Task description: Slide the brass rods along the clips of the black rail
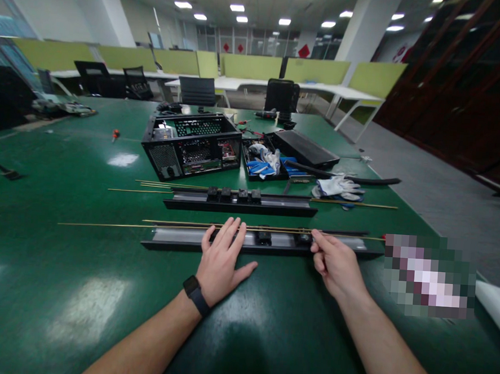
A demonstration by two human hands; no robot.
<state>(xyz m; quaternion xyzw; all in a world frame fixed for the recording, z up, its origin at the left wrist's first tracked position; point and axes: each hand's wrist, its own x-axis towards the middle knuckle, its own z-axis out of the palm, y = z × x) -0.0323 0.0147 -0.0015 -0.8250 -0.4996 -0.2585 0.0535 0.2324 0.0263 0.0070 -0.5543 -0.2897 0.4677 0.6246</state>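
Note:
A long black rail (195, 246) with a pale inner channel lies crosswise in front of me. Small black blocks (264, 237) sit in it, and thin brass-coloured rods (99, 224) run along its top, sticking out past the left end. My left hand (223, 259) rests over the rail left of its middle, fingers stretched out and touching the rods or a block beneath. Toward the rail's right side, my right hand (334, 262) is closed in a pinch beside another black block; what lies between its fingertips is hidden.
Behind lies a second black rail (240, 208) with several blocks and rods. Farther back stand an open computer case (191, 149), a black tray (267, 175) with gloves, and a black panel (305, 148). More gloves (338, 187) lie right. A blurred patch (428, 277) covers something nearby.

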